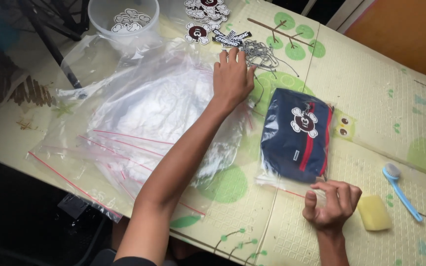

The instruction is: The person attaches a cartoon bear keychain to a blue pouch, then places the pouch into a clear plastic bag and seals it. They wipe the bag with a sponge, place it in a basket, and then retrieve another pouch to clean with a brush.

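Left hand (232, 76) reaches forward with fingers spread, fingertips resting on a tangle of thin grey cords with metal ends (262, 56) at the far edge of the table. Right hand (332, 204) curls its fingers and pinches the near, open edge of a clear plastic zip bag with a red seal line (292, 184). This bag holds a folded navy fabric garment with red stripes and a white skull-shaped tag (298, 133), and lies on the pale yellow foam mat with green tree prints (371, 88), between the two hands.

To do this step well, keep the bag edge pinched flat so the thin film does not crease, and lift one cord clear of the tangle rather than dragging the bunch.

A heap of empty clear zip bags (139, 113), glossy and crinkled, lies under the left forearm. Die-cut skull cards (203, 19) lie beyond the cords, and more sit in a translucent round plastic tub (123, 19). A porous yellow sponge block (373, 213) and a light blue plastic brush (400, 189) sit right of the right hand.
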